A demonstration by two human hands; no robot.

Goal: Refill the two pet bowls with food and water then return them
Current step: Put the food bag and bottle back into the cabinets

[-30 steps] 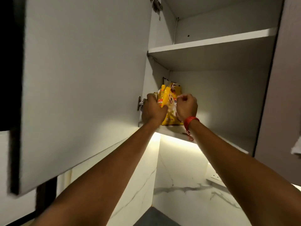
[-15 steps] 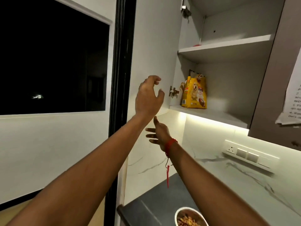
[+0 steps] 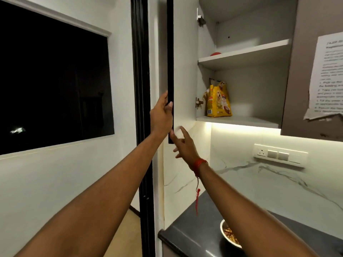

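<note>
A yellow pet food bag (image 3: 219, 101) stands upright on the lower shelf of the open wall cabinet (image 3: 239, 121). My left hand (image 3: 161, 115) holds the black front edge of the cabinet door (image 3: 170, 52), thumb on the edge and fingers behind it. The door is seen edge-on. Just below the door's lower corner, my right hand (image 3: 182, 143) hovers with fingers spread and holds nothing; a red thread is tied round its wrist. A white bowl (image 3: 229, 236) holding brown kibble sits on the dark counter (image 3: 194, 234), partly hidden by my right forearm. No second bowl is in view.
A small red thing (image 3: 215, 53) lies on the upper shelf. A printed paper (image 3: 328, 75) hangs on the closed cabinet door to the right. A socket panel (image 3: 278, 155) is on the marble backsplash. A dark window (image 3: 55, 80) fills the left wall.
Both hands have let go of the food bag, which stays on the shelf. My left hand moved left and took the door's edge; the door has swung to edge-on. My right hand dropped lower.
</note>
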